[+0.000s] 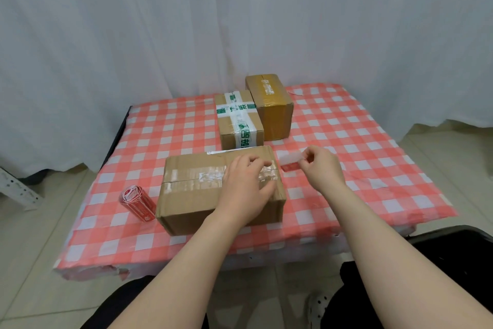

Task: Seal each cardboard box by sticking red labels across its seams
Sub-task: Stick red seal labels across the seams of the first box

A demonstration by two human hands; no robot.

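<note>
A large cardboard box lies near the table's front, its top seam covered with clear tape. My left hand rests on the box's right end, fingers loosely curled over the top. Just right of the box, my right hand pinches a red label together with its white backing strip. A roll of red labels lies on the cloth left of the box. Behind stand a box with green-printed white tape and a box wrapped in brown tape.
The red-and-white checked tablecloth covers a low table. White curtains hang behind it. A scrap of backing paper lies at the far edge. A metal bracket sits on the tiled floor at left.
</note>
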